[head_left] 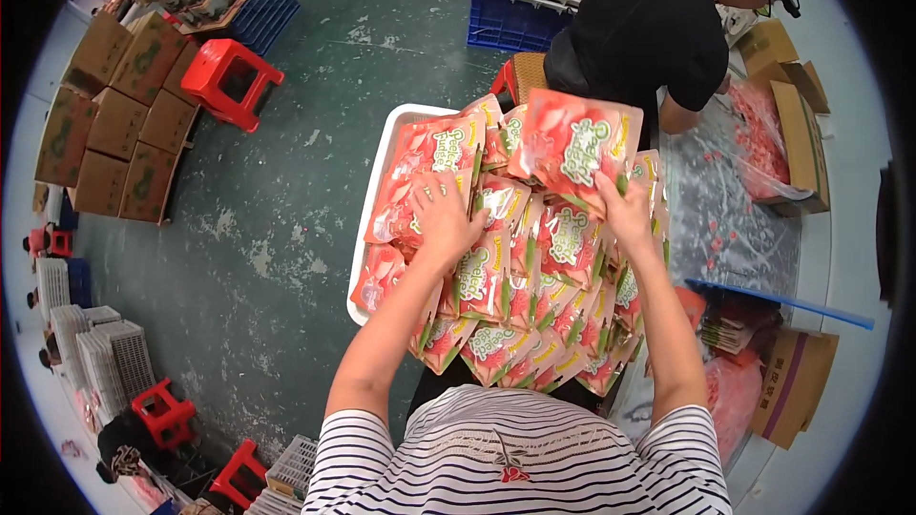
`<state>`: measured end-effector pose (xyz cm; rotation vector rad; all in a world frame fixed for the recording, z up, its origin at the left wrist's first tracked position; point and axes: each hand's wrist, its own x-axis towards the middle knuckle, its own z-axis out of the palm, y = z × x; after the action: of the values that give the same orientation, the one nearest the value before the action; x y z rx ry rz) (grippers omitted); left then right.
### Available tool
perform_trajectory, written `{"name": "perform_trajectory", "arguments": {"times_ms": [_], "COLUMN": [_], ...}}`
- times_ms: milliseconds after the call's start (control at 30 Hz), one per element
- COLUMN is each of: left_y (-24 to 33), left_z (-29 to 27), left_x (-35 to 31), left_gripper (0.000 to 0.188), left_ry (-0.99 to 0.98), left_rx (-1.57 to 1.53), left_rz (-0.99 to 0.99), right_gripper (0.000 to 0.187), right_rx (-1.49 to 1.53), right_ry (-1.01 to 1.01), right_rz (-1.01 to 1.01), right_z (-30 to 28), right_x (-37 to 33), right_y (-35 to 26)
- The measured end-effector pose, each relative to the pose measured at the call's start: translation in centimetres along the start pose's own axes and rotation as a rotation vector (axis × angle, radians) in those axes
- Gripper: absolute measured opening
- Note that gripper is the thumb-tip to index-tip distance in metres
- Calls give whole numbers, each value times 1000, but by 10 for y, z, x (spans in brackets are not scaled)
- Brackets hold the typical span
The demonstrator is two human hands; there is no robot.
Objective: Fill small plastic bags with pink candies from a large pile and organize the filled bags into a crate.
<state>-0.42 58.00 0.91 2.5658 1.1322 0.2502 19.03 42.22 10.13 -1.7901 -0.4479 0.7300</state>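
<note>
My right hand (627,213) grips the lower edge of a red and pink snack pouch (572,138), its fingers partly hidden. That pouch is raised over a heap of similar pouches (482,272). The heap fills a white plastic tray (359,262) in front of me and covers most of its rim. My left hand (446,219) rests on the left part of the heap with its fingers spread. Under those fingers lies a flat pouch (410,157), which the hand touches but does not grip.
A person in black (639,33) sits working at the metal table (706,172) on the right. Cardboard boxes (801,143) and a blue strip (778,303) are there. Stacked crates (515,24) stand ahead; a red stool (229,81) and cartons (124,124) are at left.
</note>
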Motion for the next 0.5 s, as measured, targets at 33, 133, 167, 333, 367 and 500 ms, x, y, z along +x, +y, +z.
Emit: {"name": "perform_trajectory", "arguments": {"times_ms": [33,133,167,333,367,500], "left_y": [7,21,26,3,6,-9], "left_z": [3,18,25,85,85,64], "left_x": [4,17,19,30,33,36], "left_gripper": [82,90,90,55,55,32], "left_ry": [5,-127,-126,-61,-66,-137], "left_rx": [15,84,96,547,552,478], "left_rz": [-7,-187,-187,-233,-221,53], "right_gripper": [21,19,19,20,20,22], "right_rx": [13,134,145,126,117,167], "right_ry": [-12,0,-2,-134,-145,-190], "right_rz": [-3,30,31,40,17,-15], "right_z": [0,-4,-7,0,-2,1], "right_x": [-4,-17,-20,-29,-30,-28], "right_y": [3,20,24,38,42,57]}}
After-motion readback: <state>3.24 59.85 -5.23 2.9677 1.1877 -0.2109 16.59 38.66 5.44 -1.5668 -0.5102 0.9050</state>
